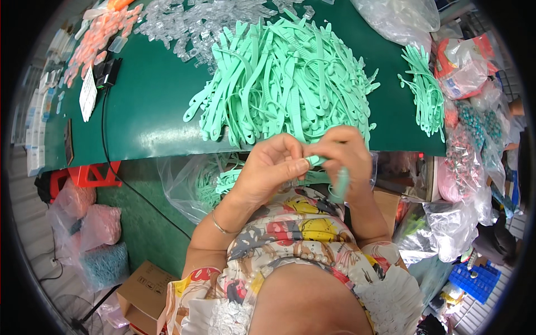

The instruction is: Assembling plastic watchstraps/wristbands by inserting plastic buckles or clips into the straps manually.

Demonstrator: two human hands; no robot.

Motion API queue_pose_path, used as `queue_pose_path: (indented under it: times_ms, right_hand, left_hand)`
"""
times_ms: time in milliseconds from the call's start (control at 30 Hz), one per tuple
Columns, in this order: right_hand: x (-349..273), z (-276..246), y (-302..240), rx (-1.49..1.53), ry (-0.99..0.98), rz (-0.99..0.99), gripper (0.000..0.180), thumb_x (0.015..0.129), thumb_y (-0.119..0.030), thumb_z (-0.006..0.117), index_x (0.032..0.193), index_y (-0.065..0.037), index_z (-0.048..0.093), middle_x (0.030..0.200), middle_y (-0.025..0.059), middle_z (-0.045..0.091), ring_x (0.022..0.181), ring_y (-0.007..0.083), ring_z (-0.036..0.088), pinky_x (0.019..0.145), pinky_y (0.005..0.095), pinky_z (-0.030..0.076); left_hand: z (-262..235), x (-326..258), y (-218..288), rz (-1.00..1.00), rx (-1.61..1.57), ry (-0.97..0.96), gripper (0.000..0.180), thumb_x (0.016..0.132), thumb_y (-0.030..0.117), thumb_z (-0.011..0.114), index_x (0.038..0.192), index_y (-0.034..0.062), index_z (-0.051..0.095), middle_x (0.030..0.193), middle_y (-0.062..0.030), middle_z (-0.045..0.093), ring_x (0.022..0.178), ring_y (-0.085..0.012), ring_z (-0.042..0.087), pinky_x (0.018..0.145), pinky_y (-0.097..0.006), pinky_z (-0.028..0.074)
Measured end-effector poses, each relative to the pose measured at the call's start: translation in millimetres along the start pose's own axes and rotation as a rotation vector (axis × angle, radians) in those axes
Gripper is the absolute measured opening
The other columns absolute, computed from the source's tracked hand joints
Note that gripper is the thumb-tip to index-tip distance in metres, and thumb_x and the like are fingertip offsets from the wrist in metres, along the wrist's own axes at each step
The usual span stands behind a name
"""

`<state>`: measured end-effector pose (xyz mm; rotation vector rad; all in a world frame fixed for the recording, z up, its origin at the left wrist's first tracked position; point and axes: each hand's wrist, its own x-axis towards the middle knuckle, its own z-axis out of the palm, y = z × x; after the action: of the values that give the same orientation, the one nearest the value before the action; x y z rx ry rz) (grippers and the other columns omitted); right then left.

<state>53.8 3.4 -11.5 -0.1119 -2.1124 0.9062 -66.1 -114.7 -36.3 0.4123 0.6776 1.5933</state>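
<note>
My left hand (269, 166) and my right hand (350, 159) meet at the table's front edge, just below a big heap of mint-green, ribbed plastic straps (290, 84). One mint-green strap (316, 160) is between them. The left thumb and forefinger pinch one part of it, while the right fingers close on it too. A loose end hangs blurred below the right hand. Whether something small and clear sits between the fingertips, I cannot tell. Under the edge, near my lap, an open clear bag (190, 187) contains more green straps.
Clear plastic pieces (192, 25) lie behind the heap, orange pieces (103, 42) at far left. A black device (108, 72) trails a cable off the green table (145, 111). A smaller strap bundle (424, 92) lies at right, beside filled bags (466, 162). A cardboard box (146, 290) stands lower left.
</note>
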Motion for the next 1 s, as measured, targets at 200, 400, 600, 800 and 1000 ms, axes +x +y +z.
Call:
queue_pose_path:
  times_ms: [200,400,600,800,1000]
  right_hand:
    - [-5,-18,-14,0.153,-0.082,0.465,0.012,0.083,-0.014,0.056,0.077,-0.003,0.058,0.066,0.0082,0.053,0.059,0.0168,0.052,0.053,0.0272,0.04]
    - [-9,-14,-11,0.154,-0.276,0.427,0.01,0.078,-0.008,0.059,0.072,0.0,0.056,0.06,0.0071,0.053,0.052,0.015,0.05,0.048,0.0267,0.038]
    - [-19,-10,-8,0.498,-0.256,0.435,0.019,0.076,-0.007,0.056,0.059,-0.001,0.05,0.054,0.0038,0.05,0.045,0.012,0.042,0.042,0.0244,0.03]
    - [-35,-5,-13,0.873,-0.145,0.53,0.012,0.074,0.001,0.051,0.062,-0.001,0.053,0.056,0.004,0.051,0.047,0.0106,0.044,0.043,0.0239,0.033]
    - [-29,-5,-20,0.606,-0.023,0.613,0.02,0.065,-0.003,0.072,0.08,-0.001,0.059,0.072,0.0031,0.054,0.057,0.0108,0.048,0.05,0.0222,0.036]
  left_hand:
    - [9,2,-3,0.303,0.231,0.1,0.014,0.075,0.0,0.064,0.082,0.0024,0.052,0.085,-0.0048,0.054,0.072,-0.0107,0.052,0.067,-0.023,0.043]
    - [7,-1,1,0.432,0.754,0.091,0.017,0.073,0.009,0.068,0.082,-0.0004,0.056,0.075,-0.0042,0.057,0.066,-0.0112,0.051,0.06,-0.025,0.042]
    - [9,-3,7,0.366,0.885,-0.171,0.02,0.077,0.017,0.063,0.072,-0.0007,0.057,0.063,-0.0027,0.056,0.058,-0.0109,0.05,0.052,-0.025,0.04]
    - [-1,-3,-14,0.023,0.147,-0.229,0.019,0.076,0.018,0.059,0.072,-0.0002,0.055,0.062,-0.0046,0.055,0.047,-0.0081,0.043,0.044,-0.021,0.033]
    - [10,-7,-2,-0.132,0.232,-0.077,0.019,0.082,0.018,0.057,0.077,0.0004,0.057,0.06,-0.0013,0.052,0.048,-0.0045,0.041,0.043,-0.019,0.032]
